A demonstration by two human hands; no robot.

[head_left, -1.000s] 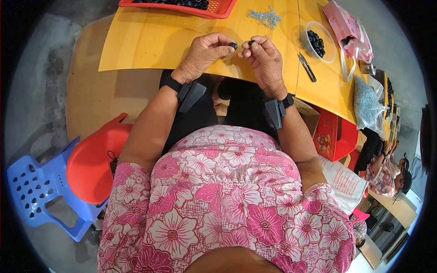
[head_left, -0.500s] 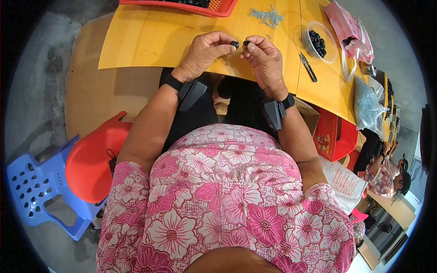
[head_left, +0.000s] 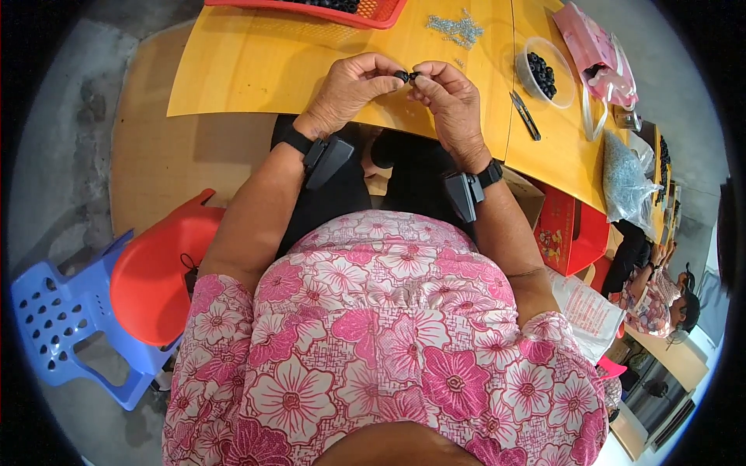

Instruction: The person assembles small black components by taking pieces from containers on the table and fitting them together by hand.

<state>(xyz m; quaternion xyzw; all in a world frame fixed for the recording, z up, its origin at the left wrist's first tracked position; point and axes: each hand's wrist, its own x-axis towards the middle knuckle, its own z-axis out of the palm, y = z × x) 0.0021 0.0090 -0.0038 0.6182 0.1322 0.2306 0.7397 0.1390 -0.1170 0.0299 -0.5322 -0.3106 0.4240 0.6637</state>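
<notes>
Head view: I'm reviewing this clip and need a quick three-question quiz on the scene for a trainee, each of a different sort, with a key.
1. Multiple choice: what lies on the yellow table between the red basket and the clear tub?
A) a blue stool
B) a pile of small silvery pieces
C) a pink bag

2. True or false: the left hand pinches a small black piece between thumb and fingers.

3. Short answer: which hand is nearer to the clear tub?

Key:
1. B
2. True
3. The right hand
</notes>
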